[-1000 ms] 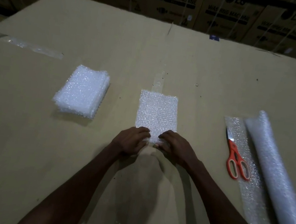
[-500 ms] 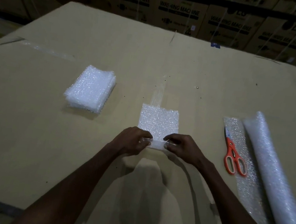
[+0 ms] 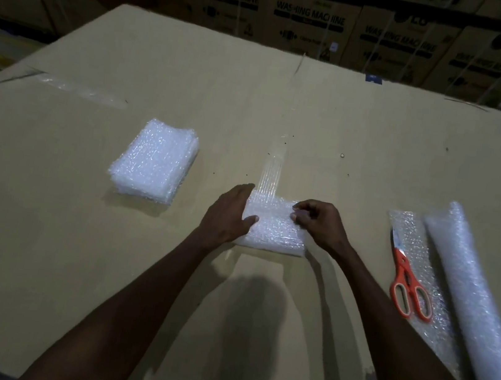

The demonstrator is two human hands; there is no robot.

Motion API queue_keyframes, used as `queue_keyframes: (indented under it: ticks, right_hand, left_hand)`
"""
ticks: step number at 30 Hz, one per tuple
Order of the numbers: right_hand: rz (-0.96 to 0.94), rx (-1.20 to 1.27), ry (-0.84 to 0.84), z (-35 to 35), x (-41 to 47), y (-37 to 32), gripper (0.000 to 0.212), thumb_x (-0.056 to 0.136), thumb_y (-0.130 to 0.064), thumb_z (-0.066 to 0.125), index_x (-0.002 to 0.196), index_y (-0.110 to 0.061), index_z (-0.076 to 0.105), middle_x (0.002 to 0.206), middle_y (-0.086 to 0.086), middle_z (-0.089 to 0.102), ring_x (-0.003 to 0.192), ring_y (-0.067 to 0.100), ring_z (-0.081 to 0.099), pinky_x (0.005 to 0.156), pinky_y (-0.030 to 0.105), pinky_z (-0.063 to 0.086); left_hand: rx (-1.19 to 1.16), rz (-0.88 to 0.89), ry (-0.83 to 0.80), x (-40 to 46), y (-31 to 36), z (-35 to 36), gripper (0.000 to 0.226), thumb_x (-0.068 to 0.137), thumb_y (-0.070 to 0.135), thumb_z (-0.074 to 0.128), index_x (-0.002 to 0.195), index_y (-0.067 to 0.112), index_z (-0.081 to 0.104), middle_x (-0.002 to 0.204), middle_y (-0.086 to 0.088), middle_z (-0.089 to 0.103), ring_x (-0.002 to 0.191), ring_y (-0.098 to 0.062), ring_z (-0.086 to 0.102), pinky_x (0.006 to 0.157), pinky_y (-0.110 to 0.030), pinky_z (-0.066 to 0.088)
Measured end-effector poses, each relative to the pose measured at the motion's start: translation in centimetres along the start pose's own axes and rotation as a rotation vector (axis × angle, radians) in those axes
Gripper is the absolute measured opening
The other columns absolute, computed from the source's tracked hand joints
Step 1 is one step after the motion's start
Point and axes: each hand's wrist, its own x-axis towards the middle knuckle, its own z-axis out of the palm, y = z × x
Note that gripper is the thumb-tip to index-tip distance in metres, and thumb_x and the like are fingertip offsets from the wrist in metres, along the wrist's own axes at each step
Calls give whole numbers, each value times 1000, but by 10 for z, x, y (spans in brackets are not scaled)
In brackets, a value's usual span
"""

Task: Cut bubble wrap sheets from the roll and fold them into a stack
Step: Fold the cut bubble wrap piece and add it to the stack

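A folded bubble wrap sheet lies on the cardboard table in front of me. My left hand rests flat on its left side, fingers straight along the edge. My right hand has its fingers curled and pinches the sheet's far right corner. A stack of folded bubble wrap sheets sits to the left. The bubble wrap roll lies along the right side, with a loose strip of wrap beside it.
Orange-handled scissors lie on the loose strip next to the roll. A strip of clear tape runs away from the folded sheet. Washing machine cartons line the back beyond the table's far edge.
Both hands have carried the sheet's near edge over to the far side, so the sheet is folded shorter. The left hand now lies flat on it.
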Motion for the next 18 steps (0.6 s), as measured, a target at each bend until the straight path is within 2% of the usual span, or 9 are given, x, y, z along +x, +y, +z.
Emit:
queue_keyframes:
  ticks: [3,6,13,18]
  right_hand:
    - [10,-98,20,6,22,8,16,87,-11,78,102,-8,78,90,3,76,82,19,71,84,45,59]
    - [26,-187,43,8,36,12,19,88,-13,76,106,-7,78,101,8,78,89,19,70,84,39,57]
    - [62,-243,89,17,45,13,19,85,-11,75,104,-7,78,100,7,78,92,21,71,80,28,50]
    - [81,-256,107,21,43,13,23,86,-10,74,108,-7,77,105,9,77,97,26,71,84,32,51]
  left_hand:
    - [121,33,-62,12,-4,7,77,97,34,60,157,9,19,163,-10,23,150,-27,21,121,-48,19]
    - [223,82,-144,23,-7,13,71,103,37,48,159,10,12,167,-8,12,154,-24,8,122,-48,10]
    - [373,176,-248,42,-20,18,61,107,36,37,159,11,16,167,-8,11,154,-25,8,122,-50,12]
    - [489,227,-322,47,-23,19,58,108,33,30,159,13,13,168,-6,8,154,-24,7,122,-51,13]
